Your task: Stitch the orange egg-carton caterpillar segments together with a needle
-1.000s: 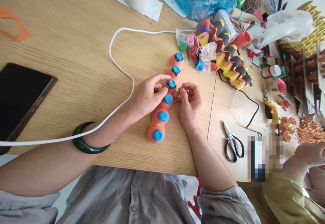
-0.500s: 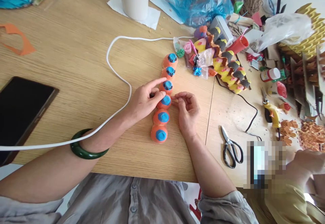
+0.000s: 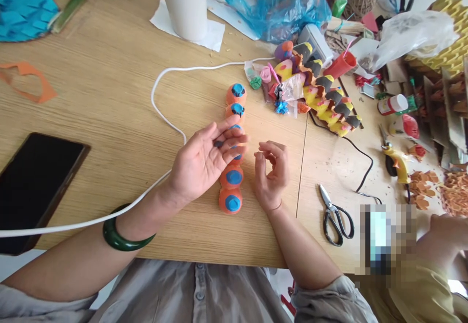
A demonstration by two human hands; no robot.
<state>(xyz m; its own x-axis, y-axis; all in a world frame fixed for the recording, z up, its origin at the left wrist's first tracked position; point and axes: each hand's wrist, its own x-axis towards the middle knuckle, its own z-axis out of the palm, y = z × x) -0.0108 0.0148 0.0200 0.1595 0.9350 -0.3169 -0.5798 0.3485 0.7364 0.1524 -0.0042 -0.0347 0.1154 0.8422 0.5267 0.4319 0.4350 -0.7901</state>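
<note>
A row of orange egg-carton cups (image 3: 231, 207), each topped with a blue disc, lies on the table. Small dark pieces sit around the blue discs at the far end; the nearest two discs are plain. Over the middle of the row, my left hand (image 3: 204, 157) is turned palm up. It carries a small black lump, like clay (image 3: 218, 144), on its loosely curled fingers and covers part of the cups. My right hand (image 3: 272, 171) is just right of the row, apart from it, thumb and fingertips brought together in a pinch. Anything between those tips is too small to make out.
Scissors (image 3: 334, 215) lie right of my right arm. A white cable (image 3: 155, 81) curves left of the cups, near a phone (image 3: 40, 181). Painted carton pieces (image 3: 325, 98), a glue gun (image 3: 397, 162) and a blue bag (image 3: 288, 8) are beyond. A co-worker's arm (image 3: 444, 240) is at right.
My left hand has left the cups and turned palm up, showing the black lump. My right hand has drawn slightly away from the row, still pinched. The whole view has shifted a little.
</note>
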